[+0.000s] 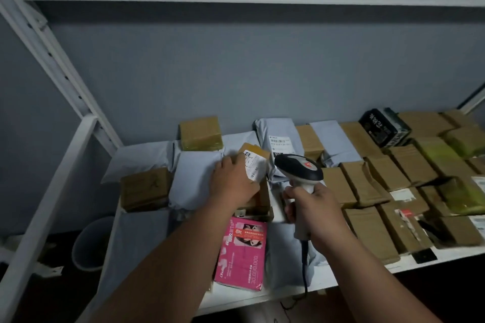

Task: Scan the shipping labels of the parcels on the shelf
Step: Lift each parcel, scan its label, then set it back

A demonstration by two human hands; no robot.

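Two bare forearms are reaching in from the bottom edge. Right hand (312, 213) is wrapping its curled fingers round the grip of a scanner (299, 170), a smooth grey-and-black plastic gun with a dark cord hanging below. Left hand (233, 183) is gripping a small brown box (258, 154), tilting it so its white label (253, 166) is facing the scanner's head, just beside it. Both are hovering over the white shelf (325, 279), which is carrying flat cardboard boxes, soft grey mailers (194, 178) and a glossy pink packet (242, 254).
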